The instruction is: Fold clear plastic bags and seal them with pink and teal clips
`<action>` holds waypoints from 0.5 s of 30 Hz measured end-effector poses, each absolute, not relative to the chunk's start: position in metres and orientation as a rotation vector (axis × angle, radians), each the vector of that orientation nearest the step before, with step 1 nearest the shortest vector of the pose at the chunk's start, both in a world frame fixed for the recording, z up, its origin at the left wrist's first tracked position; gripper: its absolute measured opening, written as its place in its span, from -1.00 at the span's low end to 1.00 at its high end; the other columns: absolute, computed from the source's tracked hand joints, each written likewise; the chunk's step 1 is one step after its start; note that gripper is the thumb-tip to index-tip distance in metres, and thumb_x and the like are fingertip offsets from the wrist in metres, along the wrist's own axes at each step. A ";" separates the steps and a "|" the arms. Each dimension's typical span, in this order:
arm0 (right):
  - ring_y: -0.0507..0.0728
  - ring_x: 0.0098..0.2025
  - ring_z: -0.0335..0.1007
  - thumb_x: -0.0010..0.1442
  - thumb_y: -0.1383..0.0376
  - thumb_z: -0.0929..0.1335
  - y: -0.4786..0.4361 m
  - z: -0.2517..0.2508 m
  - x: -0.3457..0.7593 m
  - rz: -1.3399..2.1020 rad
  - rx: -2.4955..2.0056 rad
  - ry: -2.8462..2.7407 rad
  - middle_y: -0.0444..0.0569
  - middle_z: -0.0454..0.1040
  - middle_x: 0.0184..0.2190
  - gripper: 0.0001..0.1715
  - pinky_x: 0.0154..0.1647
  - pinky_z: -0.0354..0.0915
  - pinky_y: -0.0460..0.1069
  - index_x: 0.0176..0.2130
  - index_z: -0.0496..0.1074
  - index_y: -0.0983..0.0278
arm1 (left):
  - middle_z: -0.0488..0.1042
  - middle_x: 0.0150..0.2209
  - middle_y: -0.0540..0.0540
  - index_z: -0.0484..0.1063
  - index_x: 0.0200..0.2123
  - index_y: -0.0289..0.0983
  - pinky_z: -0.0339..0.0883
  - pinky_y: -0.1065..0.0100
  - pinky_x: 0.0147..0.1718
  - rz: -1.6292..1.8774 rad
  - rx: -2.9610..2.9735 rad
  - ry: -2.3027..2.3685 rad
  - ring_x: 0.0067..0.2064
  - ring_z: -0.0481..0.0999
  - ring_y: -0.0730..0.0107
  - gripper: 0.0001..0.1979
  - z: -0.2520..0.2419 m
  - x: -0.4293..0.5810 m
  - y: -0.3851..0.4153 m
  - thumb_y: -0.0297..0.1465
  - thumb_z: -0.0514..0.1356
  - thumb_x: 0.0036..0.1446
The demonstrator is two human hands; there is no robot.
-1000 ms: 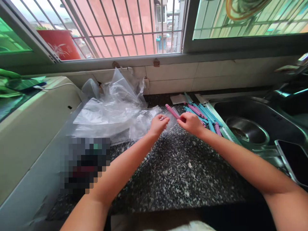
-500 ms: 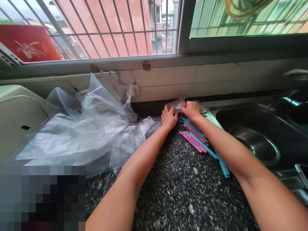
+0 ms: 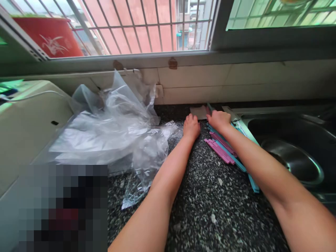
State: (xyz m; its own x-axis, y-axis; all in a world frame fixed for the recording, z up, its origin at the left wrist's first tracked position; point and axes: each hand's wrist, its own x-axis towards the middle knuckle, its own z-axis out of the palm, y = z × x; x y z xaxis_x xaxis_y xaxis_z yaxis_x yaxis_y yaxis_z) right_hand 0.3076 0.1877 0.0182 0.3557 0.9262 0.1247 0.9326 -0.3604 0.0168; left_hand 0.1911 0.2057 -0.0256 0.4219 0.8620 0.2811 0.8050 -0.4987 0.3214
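Observation:
My left hand (image 3: 191, 127) rests on the counter, its fingers stretched out and slightly apart. They touch the near edge of a small clear plastic packet (image 3: 198, 112) by the wall. Beside it my right hand (image 3: 219, 120) is closed on a slim bag clip (image 3: 209, 109), whose end pokes up past the fingers, blurred; how many clips it holds I cannot tell. Below the right hand and forearm lie several pink bag clips (image 3: 219, 151) and blue bag clips (image 3: 253, 182), in a slanting row. My forearm covers part of them.
Crumpled clear plastic bags (image 3: 105, 133) spread over the speckled counter (image 3: 199, 210) at left, beside a beige appliance (image 3: 28, 129). A steel sink (image 3: 296, 164) lies at right. Behind stand a tiled wall (image 3: 194, 78) and a barred window with a red pot (image 3: 49, 36) outside.
The view has swung left, so things sit farther right. The right hand still grips at the packet; a darker bluish end now shows by its fingers where pink showed before.

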 end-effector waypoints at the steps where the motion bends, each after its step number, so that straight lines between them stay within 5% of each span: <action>1: 0.38 -0.15 0.44 0.19 0.15 0.19 0.180 0.021 0.304 -0.242 -2.538 -1.727 0.41 0.48 -0.23 -0.50 -0.24 0.26 0.12 -0.13 0.42 0.52 | 0.26 0.07 -0.34 0.30 -0.04 -0.43 0.18 0.26 -0.03 0.619 2.552 1.504 0.08 0.25 0.14 -0.69 -0.025 0.189 0.201 -0.48 -0.06 0.19; 8: 0.29 -0.20 0.45 0.19 0.19 0.17 0.134 0.033 0.276 -0.394 -2.316 -1.895 0.20 0.51 -0.22 -0.60 -0.32 0.22 0.02 -0.19 0.45 0.36 | 0.39 -0.14 -0.35 0.38 -0.18 -0.43 0.23 0.23 -0.20 0.537 2.844 1.302 -0.08 0.36 0.13 -0.68 -0.022 0.167 0.144 -0.53 -0.14 0.20; 15: 0.22 -0.24 0.46 0.17 0.21 0.20 0.105 0.023 0.228 -0.146 -2.128 -2.000 0.10 0.55 -0.28 -0.67 -0.38 0.18 -0.03 -0.27 0.49 0.28 | 0.40 -0.26 -0.24 0.36 -0.26 -0.37 0.27 0.29 -0.28 0.456 2.926 1.087 -0.18 0.39 0.21 -0.82 -0.016 0.105 0.053 -0.49 -0.02 0.17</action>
